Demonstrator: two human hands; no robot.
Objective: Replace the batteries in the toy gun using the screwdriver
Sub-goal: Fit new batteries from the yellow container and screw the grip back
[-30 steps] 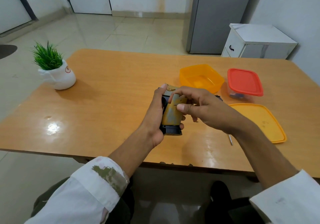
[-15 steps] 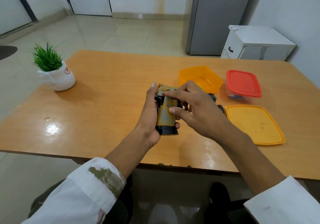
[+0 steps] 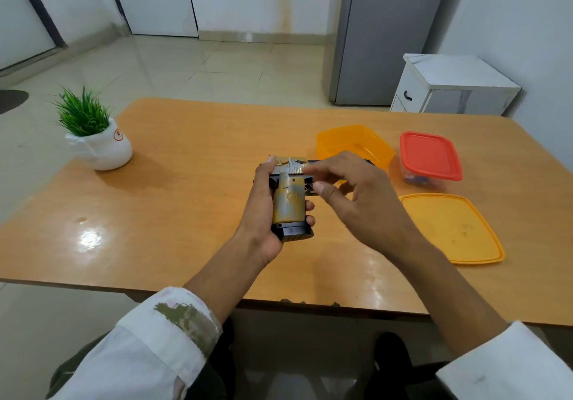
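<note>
The toy gun (image 3: 288,206) is yellow-brown with a black base on its grip and a black barrel pointing right. My left hand (image 3: 259,213) grips it by the handle, just above the table (image 3: 186,201). My right hand (image 3: 366,204) hovers over the barrel and trigger area with fingers spread. Its index fingertip reaches the top of the gun and its thumb sits beside the trigger. Much of the barrel is hidden by this hand. No screwdriver and no loose batteries show in the head view.
An open orange container (image 3: 353,142) stands behind my right hand, with a red-lidded box (image 3: 429,154) to its right. An orange lid (image 3: 449,229) lies flat at the right. A potted plant (image 3: 99,145) sits far left. A white cabinet (image 3: 449,86) stands beyond the table.
My right hand has lifted off the gun's grip and spread its fingers over the barrel. The screwdriver tip seen under my right forearm a second ago is now out of sight.
</note>
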